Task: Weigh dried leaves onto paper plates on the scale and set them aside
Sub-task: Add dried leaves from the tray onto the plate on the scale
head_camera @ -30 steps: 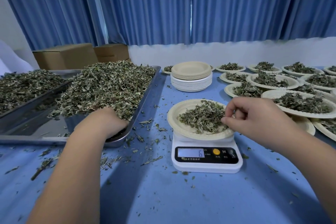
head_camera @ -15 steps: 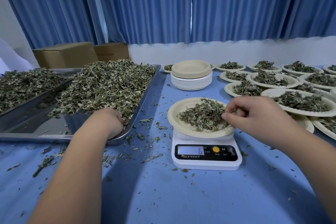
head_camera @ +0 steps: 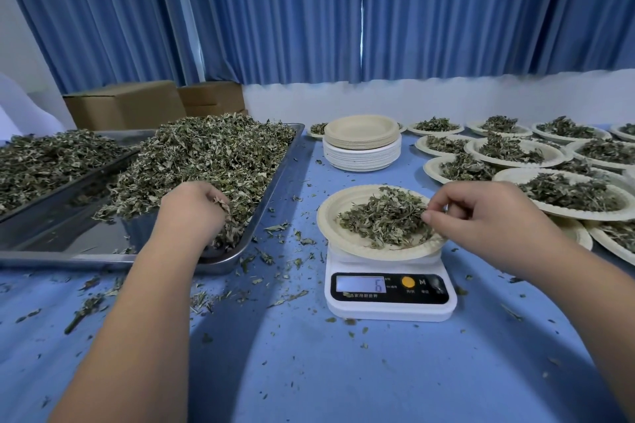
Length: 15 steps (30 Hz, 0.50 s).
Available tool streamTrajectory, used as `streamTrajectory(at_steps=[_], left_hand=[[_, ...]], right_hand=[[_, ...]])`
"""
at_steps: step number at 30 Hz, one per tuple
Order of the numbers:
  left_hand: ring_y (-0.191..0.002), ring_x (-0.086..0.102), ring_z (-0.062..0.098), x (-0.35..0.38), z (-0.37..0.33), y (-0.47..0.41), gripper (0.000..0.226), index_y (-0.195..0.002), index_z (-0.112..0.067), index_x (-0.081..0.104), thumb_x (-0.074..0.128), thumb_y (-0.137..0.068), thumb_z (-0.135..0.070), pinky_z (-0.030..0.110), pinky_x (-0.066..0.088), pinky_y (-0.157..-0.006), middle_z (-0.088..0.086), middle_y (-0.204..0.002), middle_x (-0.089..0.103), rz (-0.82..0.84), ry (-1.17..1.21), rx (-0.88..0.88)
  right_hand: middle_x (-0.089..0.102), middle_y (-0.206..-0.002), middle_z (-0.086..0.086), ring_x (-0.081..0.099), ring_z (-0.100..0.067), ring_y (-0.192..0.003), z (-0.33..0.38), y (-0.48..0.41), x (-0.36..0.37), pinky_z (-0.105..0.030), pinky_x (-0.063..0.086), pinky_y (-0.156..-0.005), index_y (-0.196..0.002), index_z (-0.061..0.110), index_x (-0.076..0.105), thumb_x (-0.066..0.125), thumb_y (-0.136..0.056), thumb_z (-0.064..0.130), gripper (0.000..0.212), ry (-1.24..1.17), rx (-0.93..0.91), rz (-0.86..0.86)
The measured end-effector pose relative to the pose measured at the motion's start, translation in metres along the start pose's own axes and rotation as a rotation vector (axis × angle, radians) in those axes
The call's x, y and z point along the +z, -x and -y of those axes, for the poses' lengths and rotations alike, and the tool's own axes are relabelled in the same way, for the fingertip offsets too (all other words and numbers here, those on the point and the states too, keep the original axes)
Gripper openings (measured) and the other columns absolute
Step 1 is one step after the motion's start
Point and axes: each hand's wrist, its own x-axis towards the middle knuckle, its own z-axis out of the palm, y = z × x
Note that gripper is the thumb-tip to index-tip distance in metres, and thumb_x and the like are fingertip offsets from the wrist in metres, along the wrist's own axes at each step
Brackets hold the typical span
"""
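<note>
Dried leaves [head_camera: 206,154] lie heaped in a steel tray [head_camera: 68,230] on the blue table [head_camera: 343,371], the heap rising beyond and to both sides of the left hand's fingers [head_camera: 220,197]. The left hand [head_camera: 192,209] sits knuckles-up at the heap's near edge, its fingers curled down into the dried leaves round a clump, the tips hidden. Further out to the left of those fingers, a second tray [head_camera: 68,191] holds another layer of leaf.

To the right of the right hand's fingers [head_camera: 443,197], and beyond them, filled plates [head_camera: 563,215] crowd the table, some overlapping. Beyond those fingers and a little to their left stands a stack of empty plates [head_camera: 362,161].

Just beneath them sits a white scale [head_camera: 390,311], carrying a paper plate [head_camera: 330,216] with a small portion of leaf [head_camera: 381,220]. The right hand [head_camera: 481,213] hangs over the plate's right rim. Its thumb and forefinger are pressed together, pinching a few bits at the portion's edge, and the other fingers curl loosely behind.

Between the two sets of fingers, loose scraps [head_camera: 275,227] dot the cloth. Nearer the person than the right fingertips, the scale's display [head_camera: 360,284] reads 6.
</note>
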Motion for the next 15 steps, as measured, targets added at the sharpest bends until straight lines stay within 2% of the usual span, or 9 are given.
streamTrajectory(at_steps=[4,6,9,12,15], left_hand=[[-0.036,0.026,0.017,-0.001,0.004,-0.001,0.042,-0.08,-0.032,0.066,0.048,-0.091,0.004,0.018,0.023,-0.038,0.008,-0.055,0.053,-0.044,0.28,-0.027],[-0.037,0.028,0.016,-0.001,0.003,-0.001,0.039,-0.08,-0.033,0.067,0.051,-0.092,0.001,0.024,0.031,-0.044,0.006,-0.054,0.054,-0.063,0.381,-0.039],[-0.04,0.032,0.016,-0.003,0.001,0.001,0.034,-0.084,-0.034,0.07,0.057,-0.093,-0.005,0.034,0.037,-0.051,0.003,-0.066,0.062,-0.102,0.51,-0.058],[-0.049,0.036,0.018,-0.002,-0.002,0.002,0.033,-0.082,-0.036,0.072,0.061,-0.092,-0.007,0.032,0.034,-0.049,0.004,-0.078,0.069,-0.094,0.643,-0.067],[-0.062,0.041,0.022,0.001,-0.011,0.008,0.033,-0.085,-0.033,0.074,0.061,-0.091,-0.003,0.032,0.032,-0.051,0.002,-0.086,0.068,-0.024,0.765,-0.053]], right_hand=[[0.055,-0.052,-0.001,0.041,-0.004,-0.042,-0.001,0.0,0.0,-0.01,0.036,-0.044,-0.065,0.028,0.065,0.071,-0.084,0.021,0.021,-0.011,-0.001,-0.001],[0.054,-0.05,0.001,0.041,-0.004,-0.043,-0.002,-0.001,0.0,-0.01,0.036,-0.045,-0.065,0.027,0.066,0.071,-0.084,0.021,0.021,-0.014,-0.001,-0.006],[0.052,-0.049,0.004,0.042,-0.004,-0.043,-0.003,-0.001,0.0,-0.011,0.037,-0.046,-0.065,0.026,0.066,0.071,-0.084,0.022,0.02,-0.015,0.0,-0.009],[0.052,-0.049,0.005,0.042,-0.004,-0.044,-0.004,-0.002,0.0,-0.012,0.038,-0.048,-0.065,0.026,0.066,0.071,-0.084,0.023,0.02,-0.009,0.003,-0.011],[0.051,-0.048,0.007,0.043,-0.003,-0.044,-0.003,-0.002,-0.001,-0.011,0.037,-0.048,-0.065,0.027,0.065,0.071,-0.084,0.023,0.021,0.006,-0.003,-0.014]])
